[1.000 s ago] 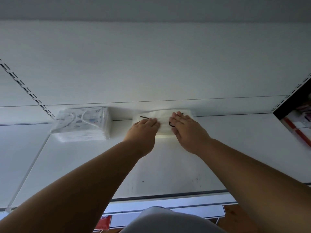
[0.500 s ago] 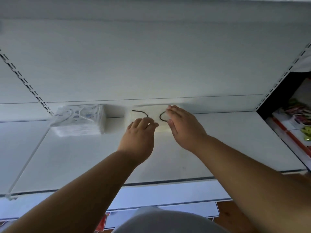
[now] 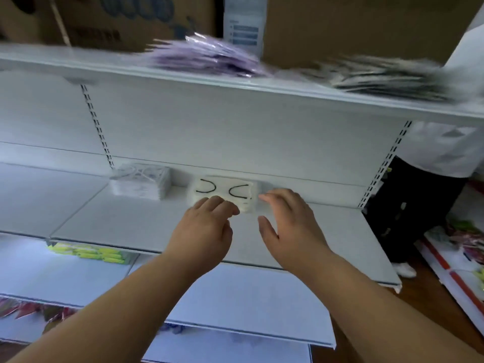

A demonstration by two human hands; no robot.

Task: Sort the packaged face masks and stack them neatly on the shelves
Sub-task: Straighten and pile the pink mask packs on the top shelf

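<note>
The middle shelf (image 3: 131,226) lies bare along its front edge and toward its right end. At the back edge two mask stacks stand apart: a white-looped stack (image 3: 141,184) near the left upright and a black-looped stack (image 3: 225,195) mid-shelf, with a gap between. The upper shelf (image 3: 235,85) overhangs

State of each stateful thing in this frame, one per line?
Left hand: fingers loosely curled, at the front edge of the black-loop mask stack, holding nothing.
Right hand: open, beside that stack's right end.
Black-loop mask stack: squared, on the middle shelf.
White mask stack: neat, untouched.
Purple packs: loose heap, blurred.
</note>
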